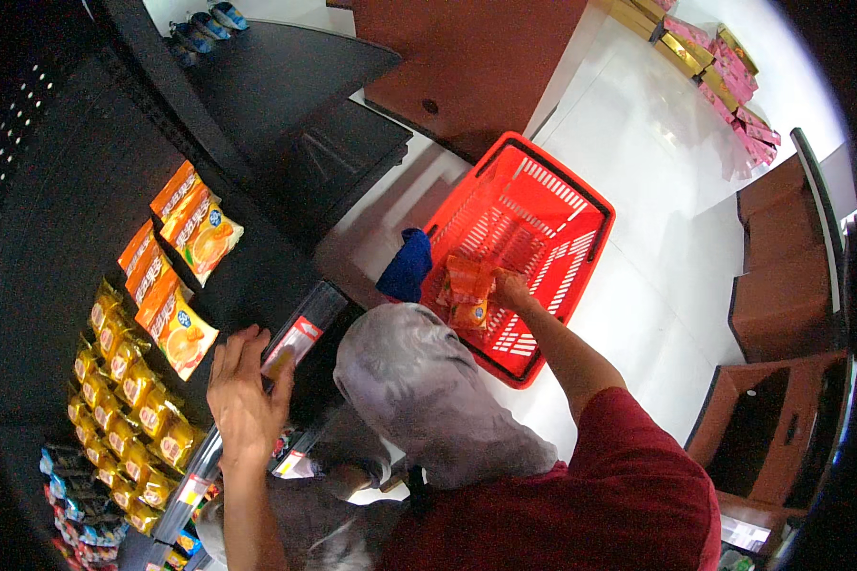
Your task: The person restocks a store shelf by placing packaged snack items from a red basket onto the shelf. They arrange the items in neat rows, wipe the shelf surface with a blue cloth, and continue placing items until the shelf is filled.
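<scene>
My right hand [512, 290] reaches into a red plastic shopping basket [591, 207] on the floor and pinches an orange snack packet [469, 277]. Another orange packet [469, 315] lies just below it in the basket. My left hand [246, 396] rests at the front edge of a black shelf [257, 268], beside a clear price-tag strip [328, 300], holding nothing. Two rows of orange packets with fruit pictures, a rear row [203, 232] and a nearer one [175, 332], stand on that shelf, left of my left hand.
Gold-wrapped packs [128, 407] fill the shelf's near part. My bent knee in grey trousers [407, 378] sits between shelf and basket. A blue item [407, 265] touches the basket's left side. Brown cabinets [785, 264] stand right; pink and gold boxes [728, 75] lie farther off.
</scene>
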{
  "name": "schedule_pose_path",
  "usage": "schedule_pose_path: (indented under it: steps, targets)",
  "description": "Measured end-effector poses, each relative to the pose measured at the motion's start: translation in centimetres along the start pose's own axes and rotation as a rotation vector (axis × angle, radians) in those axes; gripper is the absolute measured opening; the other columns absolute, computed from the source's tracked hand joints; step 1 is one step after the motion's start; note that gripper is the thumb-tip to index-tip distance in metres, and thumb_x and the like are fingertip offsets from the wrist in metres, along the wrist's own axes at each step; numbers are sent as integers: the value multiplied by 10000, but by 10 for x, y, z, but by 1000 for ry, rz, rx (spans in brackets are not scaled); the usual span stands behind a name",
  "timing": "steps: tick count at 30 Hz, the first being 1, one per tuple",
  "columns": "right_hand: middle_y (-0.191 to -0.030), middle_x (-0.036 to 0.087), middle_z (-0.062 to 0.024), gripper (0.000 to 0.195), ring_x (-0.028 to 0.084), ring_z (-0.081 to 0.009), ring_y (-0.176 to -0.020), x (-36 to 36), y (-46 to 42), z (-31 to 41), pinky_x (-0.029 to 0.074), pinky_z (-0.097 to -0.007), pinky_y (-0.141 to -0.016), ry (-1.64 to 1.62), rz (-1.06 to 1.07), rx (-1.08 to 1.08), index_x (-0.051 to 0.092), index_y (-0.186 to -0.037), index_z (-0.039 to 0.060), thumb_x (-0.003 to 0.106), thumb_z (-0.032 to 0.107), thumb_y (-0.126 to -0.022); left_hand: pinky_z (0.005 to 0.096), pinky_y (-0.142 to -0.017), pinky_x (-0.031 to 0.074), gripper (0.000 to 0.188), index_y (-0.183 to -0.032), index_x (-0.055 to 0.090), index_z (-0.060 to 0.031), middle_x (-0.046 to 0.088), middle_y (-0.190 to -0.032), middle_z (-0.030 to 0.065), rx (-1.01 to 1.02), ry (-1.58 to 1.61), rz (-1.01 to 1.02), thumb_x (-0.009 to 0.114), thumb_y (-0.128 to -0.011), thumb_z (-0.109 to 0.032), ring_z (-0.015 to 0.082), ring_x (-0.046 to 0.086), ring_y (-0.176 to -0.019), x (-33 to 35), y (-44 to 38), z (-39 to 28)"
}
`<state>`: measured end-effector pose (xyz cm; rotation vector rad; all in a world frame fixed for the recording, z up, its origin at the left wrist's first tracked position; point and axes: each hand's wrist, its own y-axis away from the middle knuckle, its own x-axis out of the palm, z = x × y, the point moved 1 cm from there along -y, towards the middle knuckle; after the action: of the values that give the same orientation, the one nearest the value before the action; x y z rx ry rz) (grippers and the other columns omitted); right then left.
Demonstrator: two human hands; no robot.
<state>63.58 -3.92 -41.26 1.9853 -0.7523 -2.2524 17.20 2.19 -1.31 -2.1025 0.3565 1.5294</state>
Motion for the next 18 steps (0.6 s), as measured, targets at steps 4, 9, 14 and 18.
schedule_pose_path:
  steps: [4, 9, 14, 18]
  targets:
    - [-1239, 634, -178, 756, 632, -426, -1091, 7, 2, -28, 512, -548, -866, 6, 51, 56, 512, -1320, 100, 813, 392, -691, 435, -891, 500, 389, -1110, 654, 9, 637, -1166, 170, 7, 20, 14, 768, -758, -110, 359, 612, -1015, 2, -10, -6]
    - [-1171, 645, -179, 733, 630, -419, -1062, 19, -8, -35, 526, -546, -878, 11, -79, 152, 531, -1331, 127, 803, 385, -701, 422, -885, 510, 410, -1101, 658, -1, 642, -1166, 167, -18, 7, 21, 791, -722, -86, 358, 621, -1008, 3, -10, -4]
    - [-1067, 681, -191, 658, 642, -422, -1016, 10, -2, -34, 537, -533, -844, -45, -263, 103, 582, -1274, 135, 799, 392, -709, 430, -864, 512, 423, -1103, 650, -8, 640, -1162, 165, -34, 43, 39, 794, -712, -80, 358, 619, -996, 6, -12, -3]
    - [-1001, 704, -175, 404, 675, -385, -970, 8, -19, -39, 555, -511, -792, -86, 64, 201, 680, -1108, 127, 735, 337, -767, 432, -867, 511, 437, -1102, 648, -7, 632, -1177, 161, -32, 25, 44, 803, -705, -102, 354, 617, -1004, 4, -10, -3]
